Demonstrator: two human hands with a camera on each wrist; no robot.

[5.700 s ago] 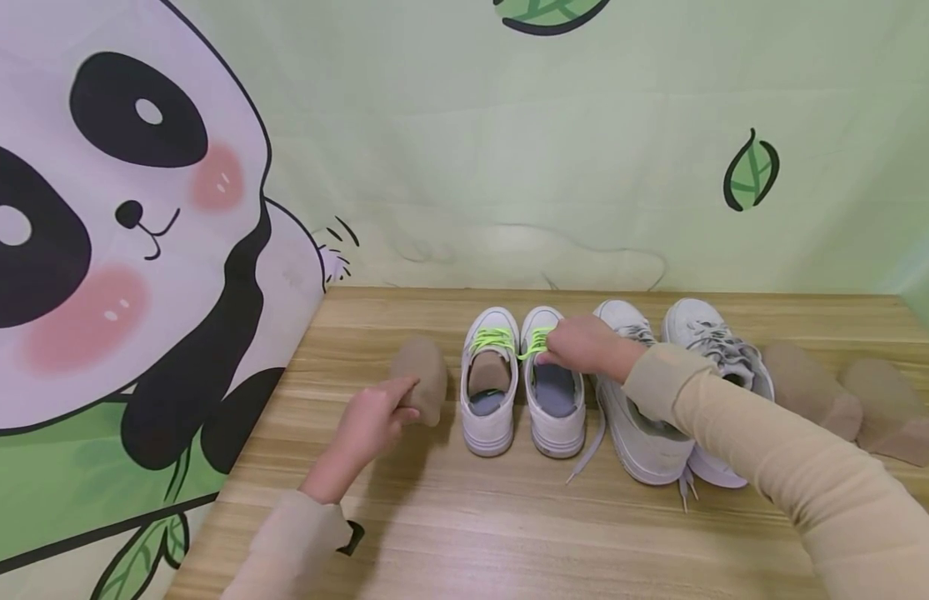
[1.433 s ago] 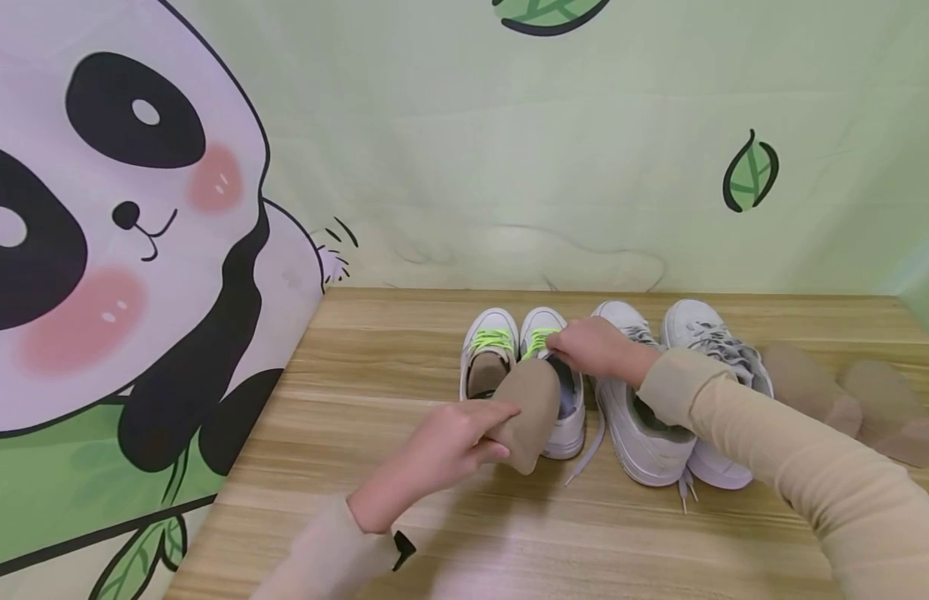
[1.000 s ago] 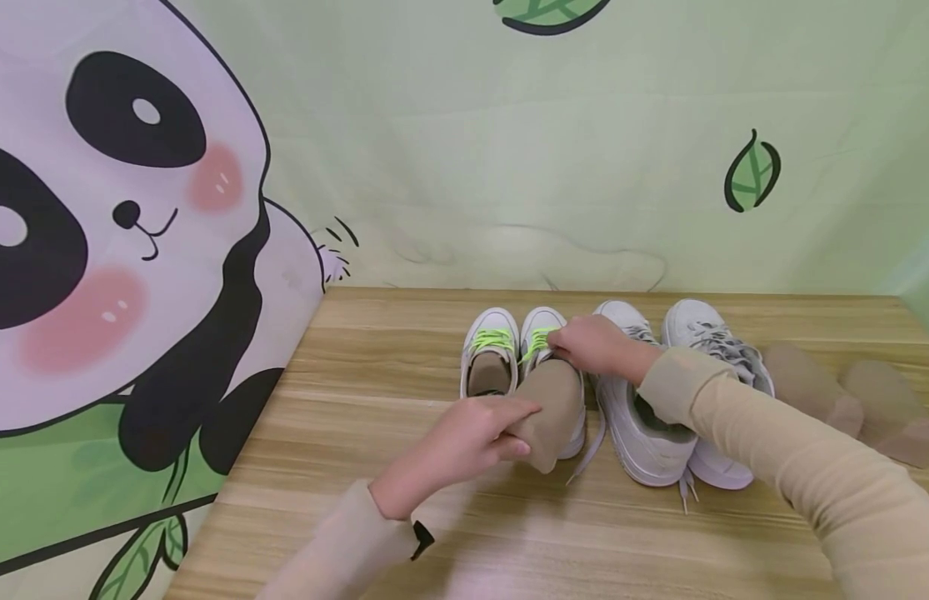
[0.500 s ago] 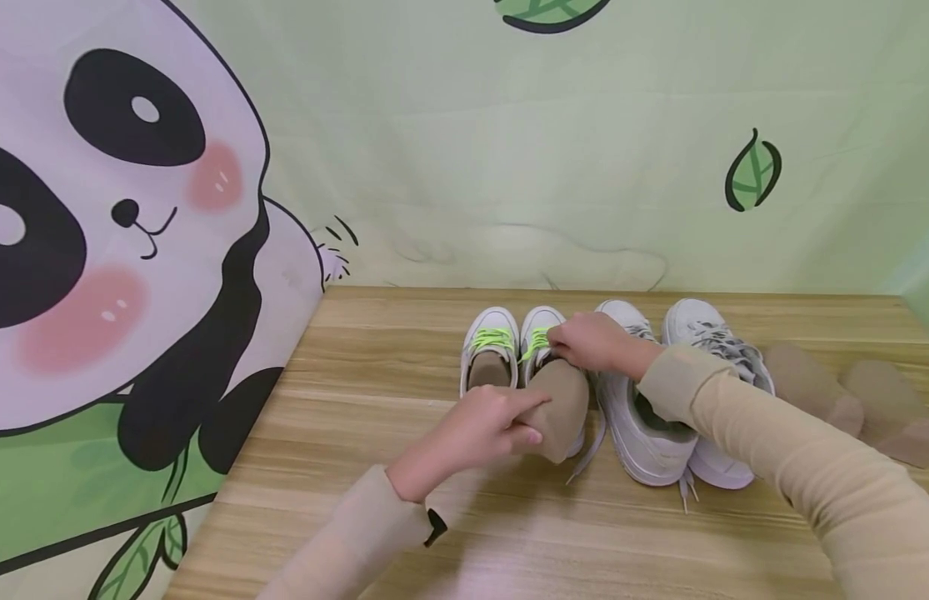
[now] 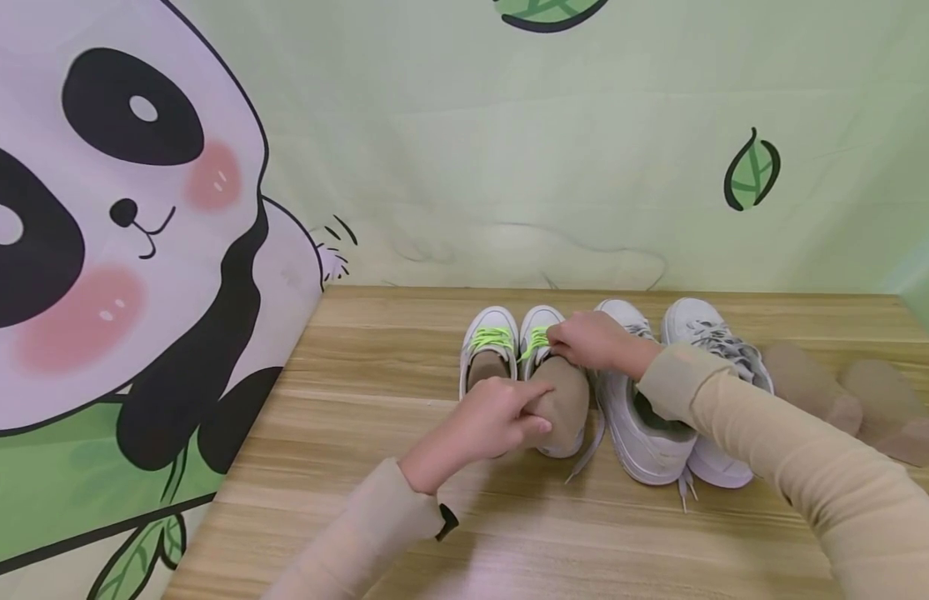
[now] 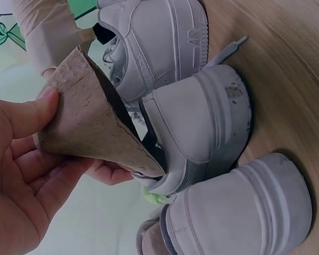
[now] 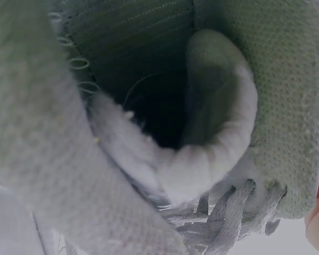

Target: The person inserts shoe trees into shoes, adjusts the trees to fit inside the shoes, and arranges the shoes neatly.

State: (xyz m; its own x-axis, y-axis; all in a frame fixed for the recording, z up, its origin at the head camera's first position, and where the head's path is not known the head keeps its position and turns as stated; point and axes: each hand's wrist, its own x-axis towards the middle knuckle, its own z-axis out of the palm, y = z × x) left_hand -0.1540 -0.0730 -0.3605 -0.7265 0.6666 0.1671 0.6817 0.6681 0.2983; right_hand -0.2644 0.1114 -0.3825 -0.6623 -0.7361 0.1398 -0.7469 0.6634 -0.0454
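Note:
My left hand (image 5: 497, 425) pinches a brown moulded-pulp shoe insert (image 5: 565, 396) between thumb and fingers. In the left wrist view the insert (image 6: 90, 117) slants, its narrower end inside the opening of a white sneaker (image 6: 186, 127) and its wide, raw-edged end sticking out. Bright green laces (image 5: 539, 340) mark that sneaker. My right hand (image 5: 595, 340) has its fingers curled on the sneaker's tongue beside the laces; its fingertips are partly hidden. The matching sneaker (image 5: 492, 321) stands directly to the left with another brown insert (image 5: 486, 365) in it.
To the right stand two larger white sneakers (image 5: 655, 454) with grey laces, one under my right forearm; the right wrist view looks into a padded shoe opening (image 7: 212, 154). Two more brown inserts (image 5: 887, 408) lie at the far right. A panda-printed backdrop (image 5: 464, 167) rises behind the wooden surface (image 5: 404, 350).
My left hand has carried the insert from the wood at the left over to the right green-laced sneaker and moved it forward and down into the opening. My right hand has stayed there.

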